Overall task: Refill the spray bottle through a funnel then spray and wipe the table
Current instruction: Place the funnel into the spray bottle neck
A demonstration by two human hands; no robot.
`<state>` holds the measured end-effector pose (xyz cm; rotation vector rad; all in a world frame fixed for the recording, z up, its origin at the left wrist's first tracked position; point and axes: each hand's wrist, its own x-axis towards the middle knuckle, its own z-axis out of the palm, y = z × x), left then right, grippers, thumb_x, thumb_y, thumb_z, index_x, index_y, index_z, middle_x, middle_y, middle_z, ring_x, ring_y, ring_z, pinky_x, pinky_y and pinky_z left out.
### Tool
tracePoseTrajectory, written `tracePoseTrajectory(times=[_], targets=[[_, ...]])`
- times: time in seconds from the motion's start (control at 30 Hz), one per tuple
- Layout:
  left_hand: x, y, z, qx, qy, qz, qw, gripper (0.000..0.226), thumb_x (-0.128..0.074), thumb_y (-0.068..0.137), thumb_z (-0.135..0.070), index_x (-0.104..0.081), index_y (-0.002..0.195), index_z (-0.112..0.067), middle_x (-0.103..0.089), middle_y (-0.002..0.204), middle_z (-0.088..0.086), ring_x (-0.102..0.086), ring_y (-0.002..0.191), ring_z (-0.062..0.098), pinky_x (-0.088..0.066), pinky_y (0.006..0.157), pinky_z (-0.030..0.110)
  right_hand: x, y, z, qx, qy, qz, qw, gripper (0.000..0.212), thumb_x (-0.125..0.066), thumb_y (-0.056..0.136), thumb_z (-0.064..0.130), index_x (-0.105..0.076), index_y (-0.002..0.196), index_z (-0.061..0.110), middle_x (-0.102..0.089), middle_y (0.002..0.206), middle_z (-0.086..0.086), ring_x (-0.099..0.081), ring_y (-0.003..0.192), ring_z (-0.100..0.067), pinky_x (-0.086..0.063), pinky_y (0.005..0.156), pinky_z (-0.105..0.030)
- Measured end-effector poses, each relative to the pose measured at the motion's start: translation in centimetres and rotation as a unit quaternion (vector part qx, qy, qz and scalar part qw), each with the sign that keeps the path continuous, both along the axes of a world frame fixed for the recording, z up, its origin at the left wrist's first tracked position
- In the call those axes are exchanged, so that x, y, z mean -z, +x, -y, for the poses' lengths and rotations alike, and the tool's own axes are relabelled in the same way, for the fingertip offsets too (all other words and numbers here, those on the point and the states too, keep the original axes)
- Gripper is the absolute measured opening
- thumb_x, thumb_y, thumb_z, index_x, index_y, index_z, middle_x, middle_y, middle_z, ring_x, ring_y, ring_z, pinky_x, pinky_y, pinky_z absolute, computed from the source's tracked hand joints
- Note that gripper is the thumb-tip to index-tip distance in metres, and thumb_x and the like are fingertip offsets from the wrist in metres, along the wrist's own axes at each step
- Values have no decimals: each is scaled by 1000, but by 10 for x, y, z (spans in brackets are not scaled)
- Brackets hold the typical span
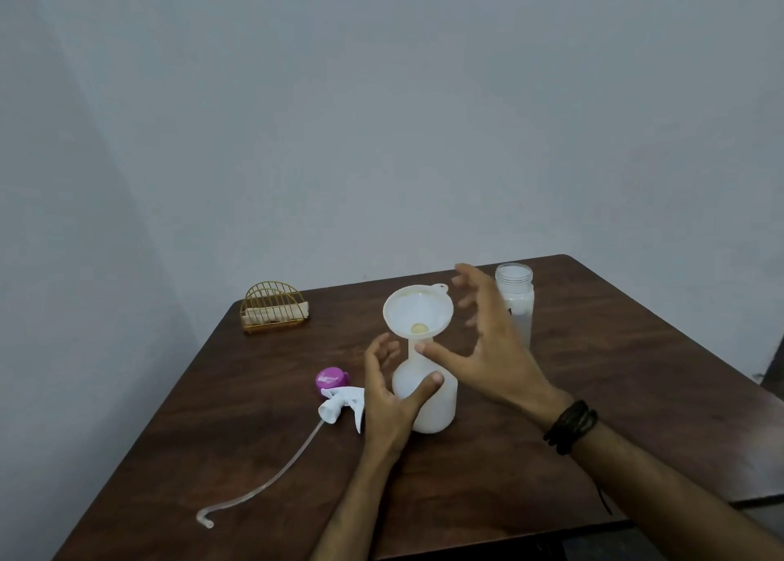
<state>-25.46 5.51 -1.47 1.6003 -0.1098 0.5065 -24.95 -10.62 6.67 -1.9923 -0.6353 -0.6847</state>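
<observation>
At the centre of the frame a white spray bottle [428, 395] stands on a brown table [636, 391] with a funnel [418, 311] in its neck, the left hand [388, 399] loosely cupping its body (thumb touching). The right hand [488, 340] hovers spread, holding nothing, before an open jar [515, 301] part-filled with whitish liquid. The bottle looks light, thin and top-heavy, best held low.

From my remote seat, my motion-blurred right hand [488, 340] hid part of the clear lidless plastic jar [518, 301], and the dark brown wooden table [594, 391] was cut off at the bottom and right edges.
</observation>
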Motion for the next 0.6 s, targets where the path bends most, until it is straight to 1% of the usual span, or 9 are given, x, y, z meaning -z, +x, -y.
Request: tracePoseTrajectory(times=[0.07,0.13,0.2,0.23,0.3,0.33,0.4,0.5,0.6], targets=[[-13,0,-1,-2,-15,28,999,98,-89,54,-59,-42,137,-36,-54,138,-8,-55,127,14,-49,104,44,-5,-13,10,64,61,96,991,84,-81,73,51,-43,140,14,-50,132,6,-53,113,-12,-47,90,-22],[-29,2,-1,-3,-8,45,999,104,-92,52,-56,-39,139,-38,-54,137,-16,-55,127,12,-51,102,45,-6,-16,24,157,100,182,966,73,-79,75,48,-50,128,7,-51,127,1,-51,112,-18,-47,93,-35],[-42,7,2,1,2,47,999,111,-94,48,-52,-36,142,-38,-53,133,-23,-54,127,7,-52,101,39,-1,-8,37,230,120,184,948,79,-80,73,50,-48,129,5,-48,129,-7,-47,120,-24,-45,96,-49],[-46,9,4,3,9,46,999,113,-95,47,-51,-35,142,-39,-53,131,-28,-53,126,2,-51,100,34,3,-1,42,251,127,160,946,86,-80,71,54,-45,131,4,-45,132,-9,-45,125,-25,-43,100,-51],[-55,12,8,1,28,48,998,113,-94,46,-49,-34,142,-39,-50,127,-37,-50,124,-7,-49,99,24,10,9,49,256,138,72,954,103,-83,63,64,-38,138,8,-42,139,-8,-41,131,-22,-40,107,-47],[-57,13,9,-4,36,50,998,112,-94,47,-50,-35,142,-37,-50,127,-37,-50,124,-7,-50,99,24,12,13,51,240,142,9,960,111,-85,58,67,-35,141,13,-43,141,-5,-42,129,-19,-41,106,-43],[-58,15,12,-14,44,52,998,107,-93,49,-51,-39,141,-33,-53,131,-23,-51,124,-2,-51,101,30,17,19,54,168,146,-104,969,116,-90,53,60,-28,144,23,-51,137,-2,-49,123,-15,-44,100,-36],[-57,16,14,-24,48,65,996,94,-90,54,-51,-46,134,-30,-57,129,-13,-54,123,5,-52,100,34,28,30,54,109,114,-140,978,107,-95,60,40,-29,142,23,-63,120,2,-63,106,-17,-50,88,-29],[-59,14,16,-17,42,73,996,90,-91,55,-47,-50,132,-25,-59,126,-11,-56,121,8,-51,95,23,32,37,48,111,105,-120,981,79,-93,68,26,-44,129,21,-68,103,10,-68,90,-13,-46,71,-8]])
